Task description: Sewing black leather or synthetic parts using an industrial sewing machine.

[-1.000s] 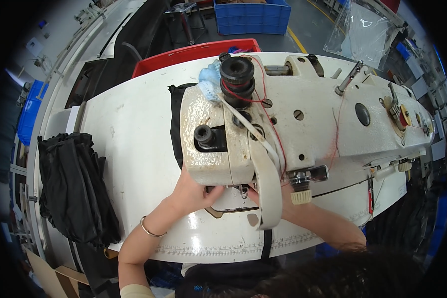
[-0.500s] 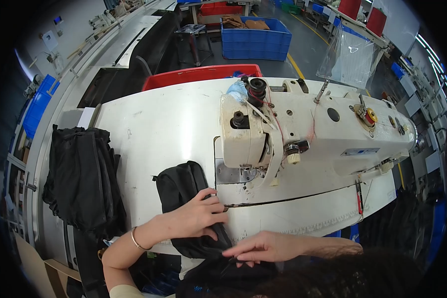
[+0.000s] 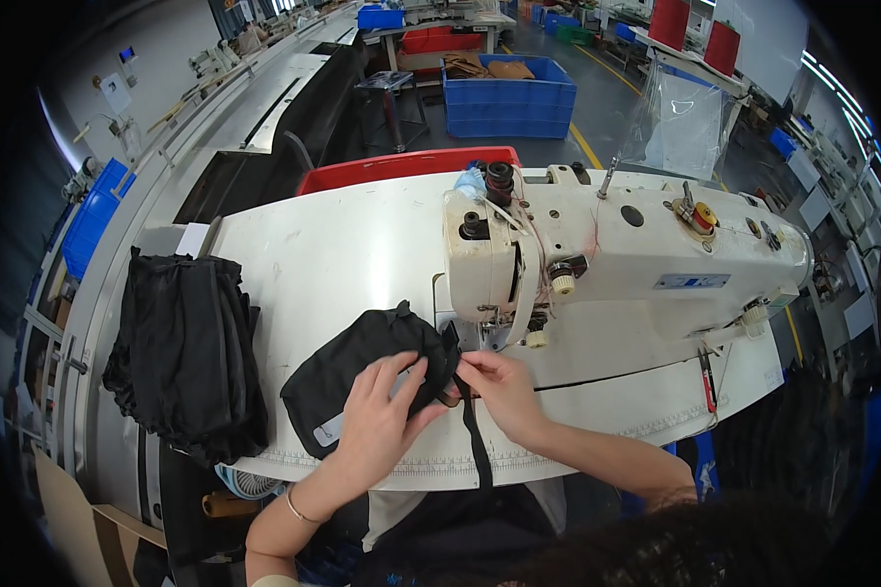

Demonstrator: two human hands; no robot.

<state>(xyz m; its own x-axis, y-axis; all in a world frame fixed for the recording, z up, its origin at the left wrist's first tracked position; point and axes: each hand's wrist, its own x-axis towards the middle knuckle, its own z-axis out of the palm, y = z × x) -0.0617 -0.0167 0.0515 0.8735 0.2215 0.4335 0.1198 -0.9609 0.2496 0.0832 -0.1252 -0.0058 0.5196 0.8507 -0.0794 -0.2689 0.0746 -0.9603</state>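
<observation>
A black fabric piece (image 3: 333,367), pouch-like in shape with a small white label (image 3: 330,430), lies on the sewing table left of the needle area. My left hand (image 3: 382,411) rests over its near side, fingers spread and thumb apart. At the right edge of the cloth, my right hand (image 3: 504,391) pinches the black fabric between thumb and fingers. A narrow black strip (image 3: 476,440) hangs from there toward the table's front edge. Just beyond my fingers stands the white sewing machine (image 3: 607,245), its needle area partly hidden by the cloth.
A stack of black fabric pieces (image 3: 186,352) lies at the left. Red-handled thread snips (image 3: 707,380) lie on the right of the table. Behind it is a red bin (image 3: 401,166); farther off stand a blue crate (image 3: 509,106) and a stool (image 3: 392,93).
The black piece has been turned and moved up beside the needle area. My right hand has come up from the front edge to its right side, and the strip now hangs free.
</observation>
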